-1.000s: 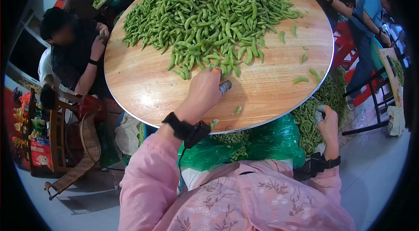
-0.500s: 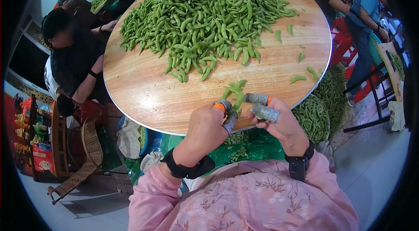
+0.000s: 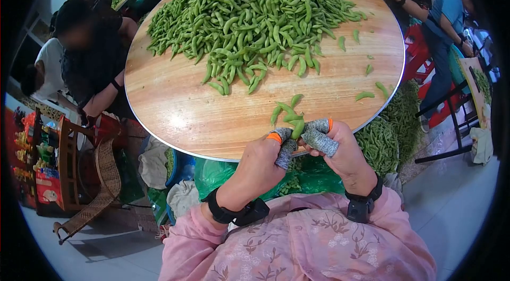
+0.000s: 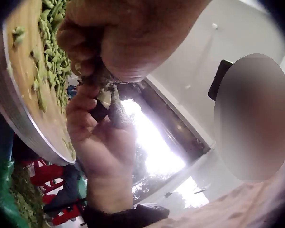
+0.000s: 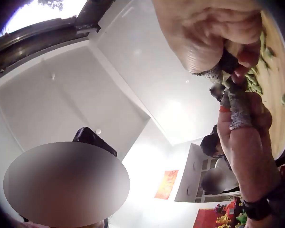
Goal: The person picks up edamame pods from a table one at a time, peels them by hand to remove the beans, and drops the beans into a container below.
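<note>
Both hands meet over the near edge of the round wooden table [image 3: 180, 92]. Grey knitted sleeves with orange bands cover some of the fingers. A green edamame pod [image 3: 298, 129] stands between the fingertips, pinched by my left hand [image 3: 260, 161] and my right hand [image 3: 345, 151]. In the left wrist view, pale green of the pod [image 4: 104, 99] shows between the covered fingers; the rest is hidden by them. Several loose pods [image 3: 286, 107] lie just beyond the fingertips. Farther back, a large heap of edamame pods [image 3: 249, 20] covers much of the table.
Below the table edge, a green plastic bag [image 3: 212, 175] spreads across the lap. More pods [image 3: 380, 143] are heaped low at the right. A person in black [image 3: 95, 58] sits at the left, near a wooden chair [image 3: 71, 167]. Stray pods [image 3: 365, 95] dot the table's right side.
My left hand has drawn back from the heap with several pods. The right hand has come up from low at the right to meet it, and both now pinch one pod.
</note>
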A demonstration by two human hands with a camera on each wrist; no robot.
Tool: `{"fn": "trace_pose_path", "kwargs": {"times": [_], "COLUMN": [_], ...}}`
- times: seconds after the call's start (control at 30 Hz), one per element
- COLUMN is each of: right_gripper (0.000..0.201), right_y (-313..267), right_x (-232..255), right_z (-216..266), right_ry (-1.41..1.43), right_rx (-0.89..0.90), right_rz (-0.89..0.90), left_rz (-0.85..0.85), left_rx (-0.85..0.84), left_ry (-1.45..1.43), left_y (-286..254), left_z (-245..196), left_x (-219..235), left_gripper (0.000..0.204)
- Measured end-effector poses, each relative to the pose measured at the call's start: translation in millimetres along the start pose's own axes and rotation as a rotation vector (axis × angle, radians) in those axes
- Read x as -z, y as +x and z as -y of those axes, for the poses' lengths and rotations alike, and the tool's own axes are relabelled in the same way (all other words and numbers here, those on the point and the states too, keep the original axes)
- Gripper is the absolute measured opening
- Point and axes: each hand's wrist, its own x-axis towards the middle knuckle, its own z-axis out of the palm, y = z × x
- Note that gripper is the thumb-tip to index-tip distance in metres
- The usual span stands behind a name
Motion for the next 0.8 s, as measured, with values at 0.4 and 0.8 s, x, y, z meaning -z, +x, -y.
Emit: {"fn": "trace_pose_path", "kwargs": {"times": [0.4,0.8], "right_gripper": [0.01,0.005], "right_y": [-1,-5], "right_x": [1,-6], "right_z": [-1,3], "right_ry": [-0.04,-0.269], "right_rx": [0.015,0.127], "right_rz": [0.031,-0.083], "left_rz": [0.122,-0.128], "left_rx": [0.015,-0.212], "left_ry": [0.03,0.457], "left_y": [-1,-8], "left_z": [-3,7], "left_x": [6,-12], "left_gripper": [0.015,0.012]}}
